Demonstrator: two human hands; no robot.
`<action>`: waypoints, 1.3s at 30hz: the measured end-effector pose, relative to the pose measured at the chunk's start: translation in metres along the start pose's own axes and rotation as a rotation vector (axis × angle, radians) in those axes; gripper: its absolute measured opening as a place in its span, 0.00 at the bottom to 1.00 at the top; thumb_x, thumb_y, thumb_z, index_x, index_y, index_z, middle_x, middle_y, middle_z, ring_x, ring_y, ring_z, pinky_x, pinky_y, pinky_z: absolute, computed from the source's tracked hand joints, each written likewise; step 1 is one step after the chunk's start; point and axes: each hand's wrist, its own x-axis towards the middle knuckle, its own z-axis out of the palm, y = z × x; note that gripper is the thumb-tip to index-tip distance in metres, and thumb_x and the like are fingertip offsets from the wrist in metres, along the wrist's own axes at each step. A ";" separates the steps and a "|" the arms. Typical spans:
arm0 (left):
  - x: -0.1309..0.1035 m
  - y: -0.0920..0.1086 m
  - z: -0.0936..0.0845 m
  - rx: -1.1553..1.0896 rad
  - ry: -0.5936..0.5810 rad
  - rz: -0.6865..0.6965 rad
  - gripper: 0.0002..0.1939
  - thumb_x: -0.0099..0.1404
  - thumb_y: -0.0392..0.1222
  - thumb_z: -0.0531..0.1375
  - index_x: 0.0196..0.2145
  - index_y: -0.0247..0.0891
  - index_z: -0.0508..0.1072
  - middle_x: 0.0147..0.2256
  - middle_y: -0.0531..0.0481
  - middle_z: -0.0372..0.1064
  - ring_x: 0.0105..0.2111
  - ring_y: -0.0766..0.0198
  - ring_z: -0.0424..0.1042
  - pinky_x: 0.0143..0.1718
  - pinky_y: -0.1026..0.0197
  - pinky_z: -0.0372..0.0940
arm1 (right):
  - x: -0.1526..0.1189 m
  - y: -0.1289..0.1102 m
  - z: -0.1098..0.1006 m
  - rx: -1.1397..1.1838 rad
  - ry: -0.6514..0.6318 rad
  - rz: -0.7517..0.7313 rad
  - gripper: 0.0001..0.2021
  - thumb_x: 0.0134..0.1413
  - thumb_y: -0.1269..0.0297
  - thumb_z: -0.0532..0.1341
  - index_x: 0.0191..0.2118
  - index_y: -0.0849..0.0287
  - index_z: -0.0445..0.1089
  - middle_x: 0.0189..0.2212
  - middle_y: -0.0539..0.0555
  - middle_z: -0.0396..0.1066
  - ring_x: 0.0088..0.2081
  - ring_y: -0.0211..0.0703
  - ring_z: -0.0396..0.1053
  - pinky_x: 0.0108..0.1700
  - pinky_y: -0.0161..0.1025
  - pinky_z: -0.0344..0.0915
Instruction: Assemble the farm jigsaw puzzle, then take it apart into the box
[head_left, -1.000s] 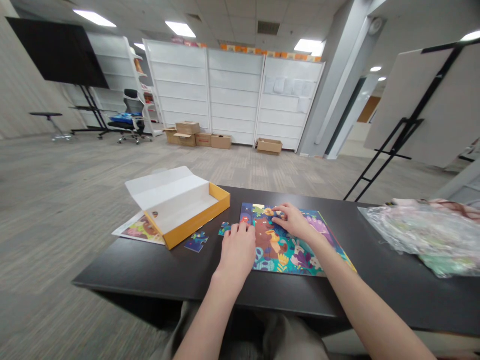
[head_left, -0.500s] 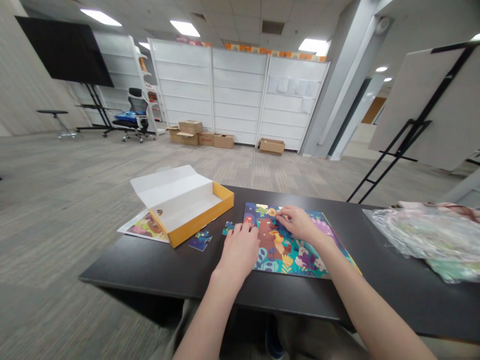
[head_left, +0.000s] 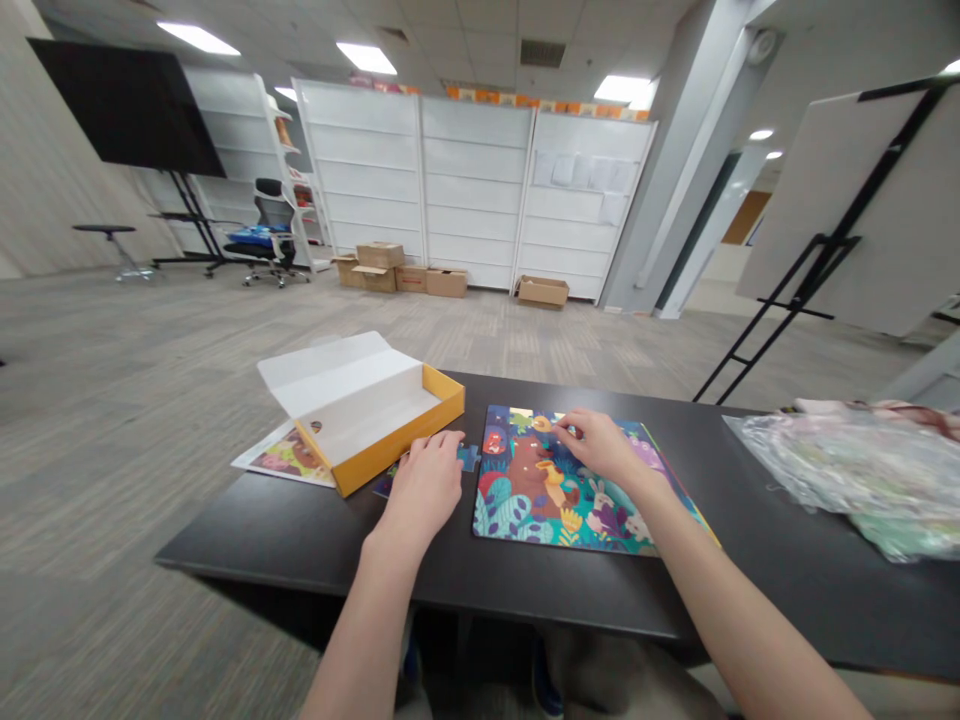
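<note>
A colourful jigsaw puzzle (head_left: pixel 525 470) with a brown bear and other animals lies in its tray on the black table. My right hand (head_left: pixel 596 445) rests at the upper part of the puzzle, thumb and forefinger drawn together; whatever is between the fingertips is too small to make out. Over loose pieces left of the puzzle, my left hand (head_left: pixel 427 482) reaches with its fingers stretched out and slightly spread. One loose blue puzzle piece (head_left: pixel 470 458) shows beside its fingers. Another dark piece (head_left: pixel 382 485) is partly covered by the hand.
A yellow box (head_left: pixel 401 435) with its white lid raised stands at the table's left, on top of a printed picture sheet (head_left: pixel 289 455). Crumpled clear plastic bags (head_left: pixel 847 465) lie at the right. The table's edge (head_left: pixel 300 585) runs close in front of me.
My left hand has moved left, off the puzzle's left edge and onto the loose pieces near the box. My right hand has stayed at nearly the same spot on the puzzle.
</note>
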 end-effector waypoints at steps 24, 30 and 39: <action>0.008 -0.017 0.006 -0.412 0.123 0.061 0.21 0.63 0.29 0.56 0.53 0.40 0.68 0.46 0.44 0.70 0.44 0.56 0.75 0.49 0.52 0.69 | 0.001 0.001 0.004 0.101 0.031 -0.026 0.14 0.65 0.60 0.56 0.34 0.58 0.76 0.28 0.54 0.74 0.30 0.41 0.68 0.34 0.37 0.58; 0.012 0.013 0.004 -0.929 0.136 0.043 0.16 0.63 0.36 0.57 0.50 0.39 0.68 0.41 0.47 0.75 0.33 0.63 0.78 0.37 0.60 0.73 | -0.003 -0.030 0.001 0.644 -0.102 -0.024 0.12 0.61 0.56 0.61 0.42 0.59 0.74 0.35 0.54 0.77 0.34 0.41 0.72 0.37 0.38 0.66; 0.010 0.038 0.005 -1.188 -0.014 0.040 0.13 0.63 0.39 0.58 0.46 0.38 0.70 0.41 0.47 0.72 0.34 0.64 0.77 0.37 0.60 0.75 | -0.007 -0.043 -0.003 1.045 -0.376 -0.049 0.21 0.53 0.56 0.69 0.50 0.57 0.67 0.24 0.43 0.67 0.25 0.34 0.65 0.30 0.33 0.63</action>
